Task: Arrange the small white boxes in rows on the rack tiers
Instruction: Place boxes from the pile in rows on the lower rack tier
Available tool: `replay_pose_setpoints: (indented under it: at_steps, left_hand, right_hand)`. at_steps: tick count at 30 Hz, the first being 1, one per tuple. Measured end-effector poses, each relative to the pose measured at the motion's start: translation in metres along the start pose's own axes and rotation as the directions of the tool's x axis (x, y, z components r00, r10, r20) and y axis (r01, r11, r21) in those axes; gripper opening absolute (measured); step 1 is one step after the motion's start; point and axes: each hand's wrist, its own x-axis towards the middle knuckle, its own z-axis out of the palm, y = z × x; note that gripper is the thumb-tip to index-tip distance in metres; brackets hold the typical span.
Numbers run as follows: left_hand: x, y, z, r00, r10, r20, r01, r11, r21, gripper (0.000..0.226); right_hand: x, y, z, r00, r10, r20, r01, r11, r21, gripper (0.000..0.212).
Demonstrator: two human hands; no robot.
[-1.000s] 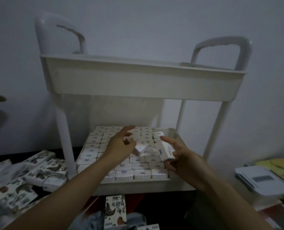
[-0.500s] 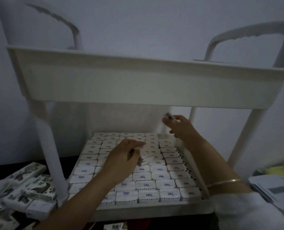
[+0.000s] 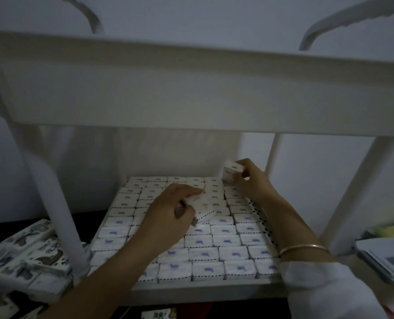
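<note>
A white plastic rack stands before me; its lower tier [image 3: 205, 290] is packed with rows of small white boxes [image 3: 214, 254] bearing purple marks. My left hand [image 3: 170, 215] hovers over the middle rows and grips a small stack of white boxes [image 3: 202, 209]. At the tier's far right corner my right hand [image 3: 252, 180] pinches one white box [image 3: 231, 172], held tilted just above the back row. The upper tier [image 3: 191, 88] spans the view above both hands; its inside is hidden.
White rack legs [image 3: 58, 203] stand left and right of the tier. Patterned cartons [image 3: 30, 261] lie heaped on the dark floor at the left. A grey-white lidded container [image 3: 384, 256] sits at the right, with yellow items behind it.
The camera has come closer and lower. My right hand has brought its box down toward the back right corner. My left hand stays over the middle rows with its boxes.
</note>
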Motion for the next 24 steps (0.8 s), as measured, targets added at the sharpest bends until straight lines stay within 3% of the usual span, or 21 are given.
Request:
replay_pose_setpoints:
  at_steps: [7,13,16,18,20,24]
  left_hand:
    - [-0.005,0.009,-0.002,0.999,0.039,-0.008,-0.039,0.999,0.012,0.035]
    - [-0.007,0.009,-0.003,0.994,0.042,0.106,-0.049,0.996,0.071,0.041]
    - [-0.007,0.007,-0.003,0.988,0.053,0.142,-0.064,0.995,0.075,0.045]
    - [-0.006,0.007,-0.003,0.995,0.022,0.100,-0.027,0.999,0.048,0.039]
    - [-0.002,0.008,-0.004,0.998,-0.048,0.048,0.051,0.996,-0.071,0.030]
    - [0.011,0.013,-0.003,0.991,-0.115,-0.065,0.103,0.982,-0.159,0.037]
  right_hand:
    - [-0.008,0.004,0.002,0.968,0.194,0.158,-0.162,0.967,-0.197,0.023]
    - [-0.005,0.001,0.007,0.938,0.326,0.117,-0.284,0.917,-0.280,0.032]
    - [-0.006,0.003,0.009,0.943,0.321,0.090,-0.267,0.889,-0.372,0.036]
    - [-0.006,0.004,0.007,0.921,0.383,0.069,-0.349,0.890,-0.293,0.047]
    - [-0.008,-0.001,0.007,0.891,0.446,0.085,-0.424,0.884,-0.199,0.044]
    - [0.000,-0.003,0.011,0.917,0.378,0.130,-0.310,0.877,-0.366,0.030]
